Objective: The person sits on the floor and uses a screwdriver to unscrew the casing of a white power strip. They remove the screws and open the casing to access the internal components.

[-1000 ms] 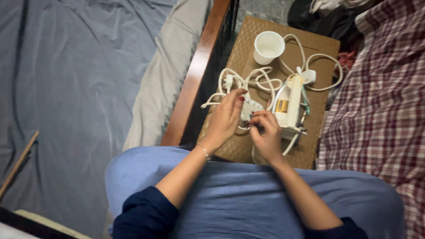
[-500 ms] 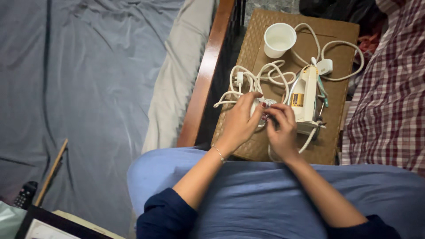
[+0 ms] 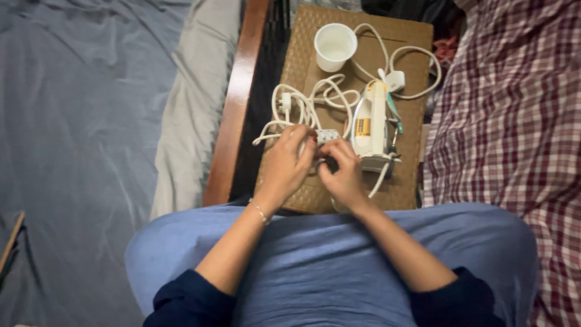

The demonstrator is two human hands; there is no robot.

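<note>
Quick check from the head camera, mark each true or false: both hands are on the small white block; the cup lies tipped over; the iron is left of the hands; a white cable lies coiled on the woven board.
1. Both the left hand and the right hand are on the small white block. True.
2. The white cup lies tipped over. False: it stands upright.
3. The clothes iron is left of the hands. False: it is on their right.
4. A white cable lies coiled on the woven board. True.

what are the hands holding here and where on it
Both hands pinch a small white box-shaped plug block with a white cord: the left hand at its left end, the right hand at its near edge. Fingers hide the exact grip.
</note>
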